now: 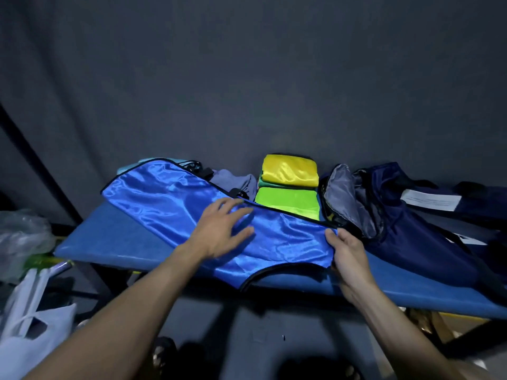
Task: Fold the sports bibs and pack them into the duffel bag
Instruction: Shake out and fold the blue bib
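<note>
Where the two forearms reach in from the bottom edge, the left hand [219, 229] lies palm-down with fingers spread and nearly straight on the blue bib [170, 198], pressing the cloth flat and gripping nothing. The right hand [347, 249] holds the bib's right end, its thumb on top of the cloth and its fingers curled under the edge. This satin bib, trimmed in black, lies spread slantwise across the blue table [90, 237], from the far left corner toward the near right, with a curved cut-out hanging just over the near edge. Beyond its middle rests a folded green bib [288, 200], and touching that on the far side a folded yellow bib [290, 170], seemingly atop a teal layer. Left of these lies a crumpled grey cloth [236, 181], partly hidden by the blue bib. At the right of the table sits the navy duffel [406, 215], its mouth open toward the bibs and its grey lining showing; none of the bibs visibly lies inside it. White plastic bags [30, 325] hang at the lower left, below the table. A dark grey curtain [247, 78] fills the background.
</note>
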A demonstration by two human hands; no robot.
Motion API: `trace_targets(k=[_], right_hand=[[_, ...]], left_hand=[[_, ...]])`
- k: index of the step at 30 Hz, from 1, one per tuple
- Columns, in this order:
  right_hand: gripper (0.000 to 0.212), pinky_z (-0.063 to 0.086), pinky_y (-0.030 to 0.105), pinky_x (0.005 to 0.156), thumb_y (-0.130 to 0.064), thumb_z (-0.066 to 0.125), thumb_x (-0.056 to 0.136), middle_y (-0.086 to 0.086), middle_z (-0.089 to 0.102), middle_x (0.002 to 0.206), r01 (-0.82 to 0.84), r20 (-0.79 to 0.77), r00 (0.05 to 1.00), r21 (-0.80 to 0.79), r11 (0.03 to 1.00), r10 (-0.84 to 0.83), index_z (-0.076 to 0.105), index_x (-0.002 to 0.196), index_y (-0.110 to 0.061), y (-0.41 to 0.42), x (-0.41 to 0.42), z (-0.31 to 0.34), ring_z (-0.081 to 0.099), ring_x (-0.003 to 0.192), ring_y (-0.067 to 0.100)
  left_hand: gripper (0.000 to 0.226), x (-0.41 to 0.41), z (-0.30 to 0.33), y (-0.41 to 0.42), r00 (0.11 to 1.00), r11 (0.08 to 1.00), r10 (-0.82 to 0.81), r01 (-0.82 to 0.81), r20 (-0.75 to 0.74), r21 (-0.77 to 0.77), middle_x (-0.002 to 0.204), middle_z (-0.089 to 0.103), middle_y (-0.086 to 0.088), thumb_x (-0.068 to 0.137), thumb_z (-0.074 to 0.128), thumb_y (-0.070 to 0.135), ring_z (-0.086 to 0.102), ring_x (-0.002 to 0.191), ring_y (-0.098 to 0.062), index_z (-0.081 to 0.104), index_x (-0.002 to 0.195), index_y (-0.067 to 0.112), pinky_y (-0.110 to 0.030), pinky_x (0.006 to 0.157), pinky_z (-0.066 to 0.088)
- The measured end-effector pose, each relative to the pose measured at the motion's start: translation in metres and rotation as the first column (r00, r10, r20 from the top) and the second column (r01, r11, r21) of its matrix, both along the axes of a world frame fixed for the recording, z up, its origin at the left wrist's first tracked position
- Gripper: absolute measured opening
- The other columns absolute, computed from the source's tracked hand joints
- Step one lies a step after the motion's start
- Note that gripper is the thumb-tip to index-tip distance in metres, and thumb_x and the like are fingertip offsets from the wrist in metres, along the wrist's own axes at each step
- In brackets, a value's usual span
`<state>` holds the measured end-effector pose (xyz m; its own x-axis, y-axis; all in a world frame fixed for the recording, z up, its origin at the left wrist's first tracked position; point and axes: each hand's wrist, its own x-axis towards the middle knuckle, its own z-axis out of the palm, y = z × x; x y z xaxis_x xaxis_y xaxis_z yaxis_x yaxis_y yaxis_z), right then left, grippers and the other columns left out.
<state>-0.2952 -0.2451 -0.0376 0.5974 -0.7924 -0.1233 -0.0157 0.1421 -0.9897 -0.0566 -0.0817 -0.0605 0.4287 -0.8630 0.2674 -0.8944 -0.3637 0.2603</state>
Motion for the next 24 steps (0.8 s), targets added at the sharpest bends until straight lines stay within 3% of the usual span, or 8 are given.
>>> trace_targets(k=[2, 3, 8, 12, 15, 17, 20, 24], right_hand=[[0.016, 0.046, 0.040, 0.083, -0.023, 0.063, 0.099, 0.012, 0.056, 0.094, 0.029, 0.064, 0.997, 0.052, 0.998, -0.032, 0.055, 0.090, -0.012, -0.003, -0.001, -0.004, 0.057, 0.090, 0.027], [0.013, 0.051, 0.036, 0.085, -0.020, 0.063, 0.099, 0.012, 0.061, 0.095, 0.020, 0.116, 0.993, 0.103, 0.994, -0.032, 0.055, 0.090, -0.016, -0.003, -0.002, 0.000, 0.063, 0.093, 0.026], [0.005, 0.060, 0.026, 0.071, 0.001, 0.053, 0.099, 0.012, 0.072, 0.087, -0.051, 0.228, 0.974, 0.228, 0.972, -0.002, 0.055, 0.099, -0.004, -0.001, -0.013, 0.015, 0.070, 0.072, 0.016], [0.016, 0.059, 0.024, 0.063, 0.006, 0.052, 0.098, 0.016, 0.069, 0.086, -0.033, 0.187, 0.982, 0.231, 0.972, -0.011, 0.055, 0.087, -0.005, 0.005, -0.012, 0.016, 0.070, 0.064, 0.014], [0.014, 0.055, 0.032, 0.059, -0.015, 0.076, 0.086, 0.013, 0.064, 0.082, -0.032, 0.175, 0.985, 0.231, 0.972, -0.009, 0.062, 0.083, -0.012, 0.011, -0.013, 0.023, 0.059, 0.066, 0.021], [0.032, 0.044, 0.033, 0.064, -0.028, 0.088, 0.072, 0.010, 0.060, 0.081, -0.034, 0.166, 0.986, 0.201, 0.979, 0.000, 0.068, 0.092, -0.013, 0.011, -0.015, 0.026, 0.049, 0.067, 0.021], [0.031, 0.044, 0.036, 0.064, -0.022, 0.086, 0.072, 0.005, 0.055, 0.073, -0.033, 0.238, 0.971, 0.224, 0.974, -0.021, 0.059, 0.087, -0.017, 0.012, -0.012, 0.038, 0.049, 0.062, 0.019], [0.018, 0.056, 0.032, 0.045, -0.001, 0.056, 0.096, -0.001, 0.040, 0.043, -0.075, 0.233, 0.972, 0.196, 0.978, 0.028, 0.051, 0.085, -0.016, 0.025, 0.004, 0.061, 0.046, 0.035, 0.011]], left_hand=[[0.074, 0.009, -0.011, 0.013, 0.997, 0.966, 0.065, -0.052, -0.044, 0.254, 0.169, 0.010, 0.004, 0.091, 0.034, 0.078, 0.006, 0.155, -0.028, 0.021, 0.157, 0.047, -0.054, 0.124, 0.005], [0.078, 0.007, -0.014, 0.016, 0.997, 0.947, 0.065, -0.046, -0.048, 0.319, 0.170, 0.004, 0.005, 0.090, 0.032, 0.081, 0.002, 0.155, -0.027, 0.013, 0.158, 0.049, -0.053, 0.124, 0.003], [0.073, -0.008, -0.013, 0.008, 0.987, 0.989, -0.002, -0.021, 0.158, 0.144, 0.162, 0.028, 0.001, 0.095, 0.028, 0.073, 0.025, 0.146, -0.025, 0.028, 0.157, 0.034, -0.046, 0.119, 0.023], [0.073, -0.005, -0.022, -0.007, 0.996, 0.989, 0.022, -0.034, 0.081, 0.146, 0.164, 0.024, -0.001, 0.096, 0.019, 0.068, 0.016, 0.150, -0.027, 0.027, 0.157, 0.029, -0.048, 0.124, 0.011], [0.062, -0.001, -0.025, -0.021, 0.999, 0.979, 0.040, -0.045, 0.030, 0.198, 0.157, 0.034, 0.000, 0.099, 0.028, 0.060, 0.028, 0.143, -0.025, 0.035, 0.151, 0.027, -0.045, 0.119, 0.022], [0.054, 0.000, -0.016, -0.027, 0.997, 0.979, 0.076, -0.081, 0.032, 0.189, 0.144, 0.046, 0.002, 0.097, 0.030, 0.054, 0.042, 0.132, -0.026, 0.047, 0.140, 0.026, -0.043, 0.107, 0.032], [0.057, 0.007, -0.011, -0.027, 0.993, 0.989, 0.112, -0.116, 0.043, 0.089, 0.134, 0.052, 0.001, 0.093, 0.023, 0.048, 0.048, 0.122, -0.027, 0.054, 0.134, 0.025, -0.041, 0.097, 0.037], [0.063, 0.018, -0.021, -0.017, 0.997, 0.978, -0.011, 0.027, -0.080, 0.206, 0.147, 0.045, -0.001, 0.094, 0.033, 0.054, 0.041, 0.134, -0.026, 0.045, 0.148, 0.023, -0.044, 0.113, 0.032]])
